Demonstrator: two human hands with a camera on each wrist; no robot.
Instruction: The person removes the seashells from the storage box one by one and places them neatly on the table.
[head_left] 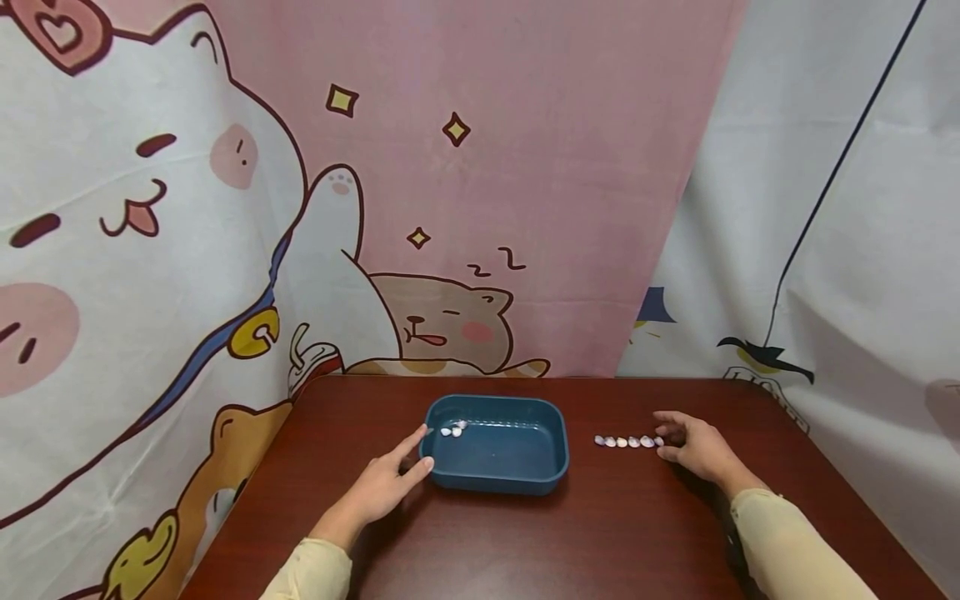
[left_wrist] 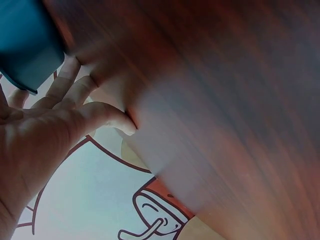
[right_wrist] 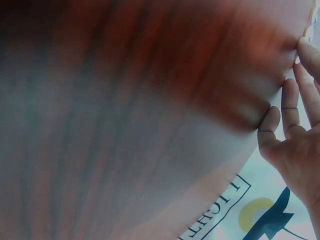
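A blue rectangular plastic bin (head_left: 493, 484) stands mid-table, with several small whitish shells (head_left: 457, 432) inside at its left end. My left hand (head_left: 378, 487) is at the bin's left side, thumb and forefinger spread and extended against its wall. In the left wrist view the same hand (left_wrist: 55, 110) lies beside the bin (left_wrist: 30, 45). To the right of the bin runs a straight row of small pale, purplish shells (head_left: 622, 442). My right hand (head_left: 701, 450) pinches the shell at the row's right end between thumb and forefinger; that shell (right_wrist: 297, 60) is mostly hidden in the right wrist view.
Everything stands on a dark reddish-brown wooden table (head_left: 517, 542). A printed cloth (head_left: 562, 167) with cartoon animals hangs behind it and along the left. White cloth (head_left: 862, 250) with a bird and a dark line hangs at the right.
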